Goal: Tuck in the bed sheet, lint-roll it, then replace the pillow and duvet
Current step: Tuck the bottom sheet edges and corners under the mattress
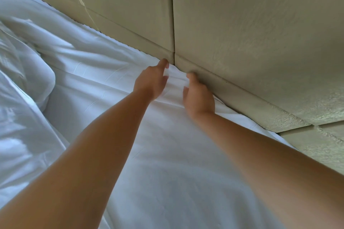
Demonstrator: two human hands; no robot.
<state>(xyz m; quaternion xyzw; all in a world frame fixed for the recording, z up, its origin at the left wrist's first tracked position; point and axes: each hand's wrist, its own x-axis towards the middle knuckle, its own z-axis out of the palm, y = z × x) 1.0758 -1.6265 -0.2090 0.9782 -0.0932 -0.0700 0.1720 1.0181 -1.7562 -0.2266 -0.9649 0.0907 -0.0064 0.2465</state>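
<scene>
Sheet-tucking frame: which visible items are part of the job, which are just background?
Job items:
- bed sheet, bunched at the headboard edge
- left hand, fingers on the bunched sheet
- right hand, gripping the sheet fold
- duvet, heaped at left

Background:
- padded headboard panels

Bed sheet [115,87] covers the bed; headboard [242,33] stands far right; duvet [20,83] lies bunched left.
</scene>
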